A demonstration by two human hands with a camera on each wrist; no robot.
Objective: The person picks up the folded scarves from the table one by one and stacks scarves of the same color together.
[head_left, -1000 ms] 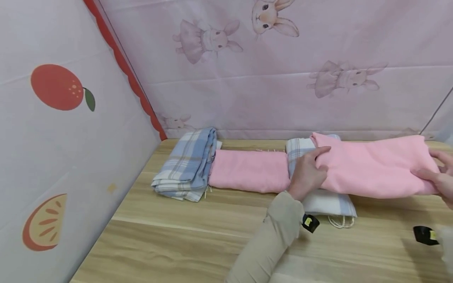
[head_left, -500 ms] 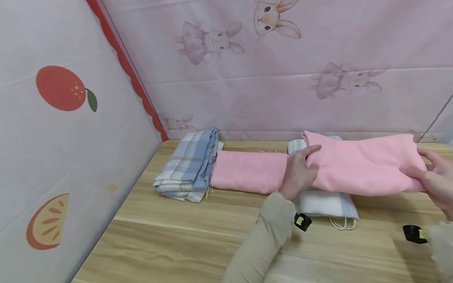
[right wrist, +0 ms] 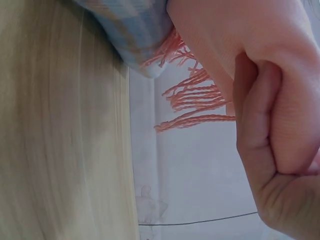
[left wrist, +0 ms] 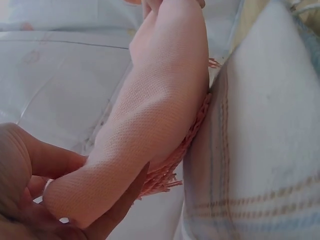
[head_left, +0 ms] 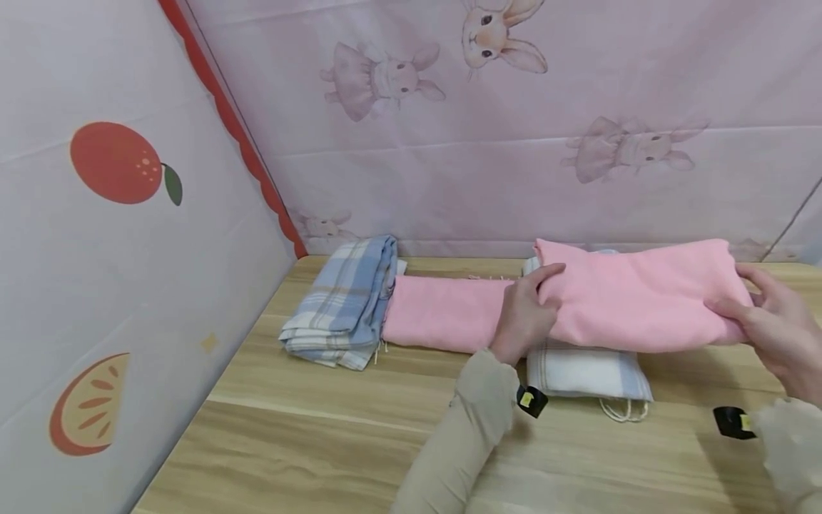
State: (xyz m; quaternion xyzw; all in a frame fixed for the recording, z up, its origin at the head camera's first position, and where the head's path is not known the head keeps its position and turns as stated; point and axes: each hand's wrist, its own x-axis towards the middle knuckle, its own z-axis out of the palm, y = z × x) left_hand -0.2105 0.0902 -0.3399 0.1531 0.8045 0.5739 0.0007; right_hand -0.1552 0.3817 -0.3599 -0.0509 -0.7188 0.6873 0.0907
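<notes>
A folded pink scarf [head_left: 642, 296] with a fringe is held up by both hands. My left hand [head_left: 528, 312] pinches its left end, thumb and fingers on either side of the fabric. At the other end, my right hand [head_left: 780, 325] grips the scarf with curled fingers. Under the left part lies a folded white-and-blue plaid scarf [head_left: 584, 371], partly hidden. The right part is off the table, its pink fringe [right wrist: 195, 100] hanging free in the right wrist view. In the left wrist view, fringe strands lie close against the plaid scarf [left wrist: 265, 120].
A second folded pink scarf [head_left: 443, 314] lies left of the left hand, partly covered by it. Beyond it, a folded blue plaid scarf [head_left: 343, 293] sits on the wooden table [head_left: 308, 428]. A rabbit-print curtain [head_left: 488, 193] rises behind the table.
Both hands have carried the held pink scarf a little to the left over the plaid one. The left hand now covers part of the other pink scarf.
</notes>
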